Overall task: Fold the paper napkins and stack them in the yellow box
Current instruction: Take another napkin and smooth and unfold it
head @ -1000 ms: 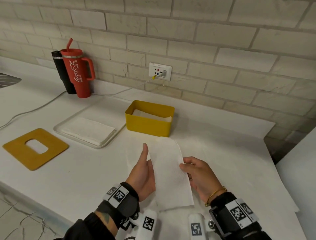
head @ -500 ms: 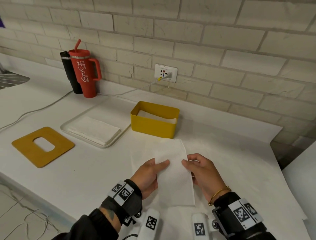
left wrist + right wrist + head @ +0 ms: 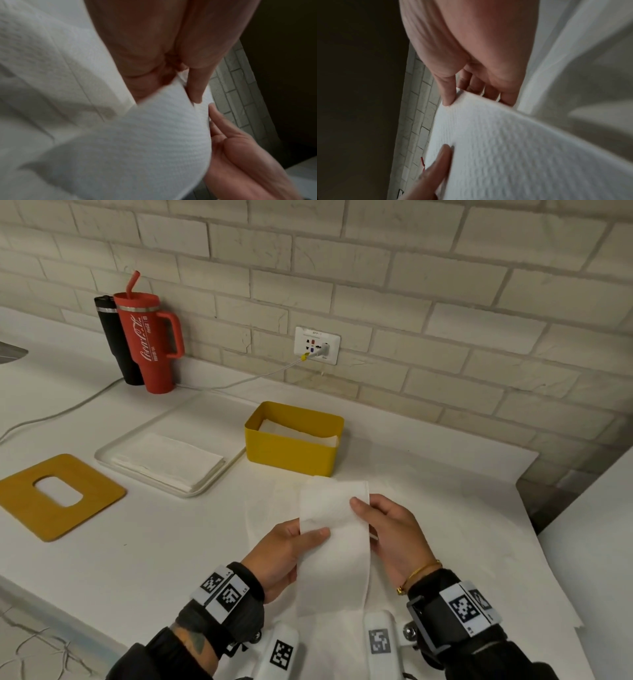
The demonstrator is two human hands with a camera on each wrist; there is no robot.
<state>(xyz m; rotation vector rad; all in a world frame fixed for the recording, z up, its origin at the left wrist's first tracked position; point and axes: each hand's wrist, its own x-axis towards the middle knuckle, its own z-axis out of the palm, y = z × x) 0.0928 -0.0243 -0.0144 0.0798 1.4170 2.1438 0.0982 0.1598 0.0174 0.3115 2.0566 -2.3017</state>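
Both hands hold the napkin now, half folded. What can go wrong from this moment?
1. The napkin is thin, and the left hand and right hand pinch it only at its side edges; pulling apart may tear it.
2. The two grips sit at different heights, so the fold may come out crooked.
3. The yellow box already holds napkins; a crooked one may not stack flat.

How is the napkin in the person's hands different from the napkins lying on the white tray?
The held napkin is a long narrow strip, lifted off the counter and bowed; the tray napkins lie flat in a wider stack. The left hand and right hand pinch the held napkin at its edges; nothing touches the tray napkins on the white tray. Both are white paper.
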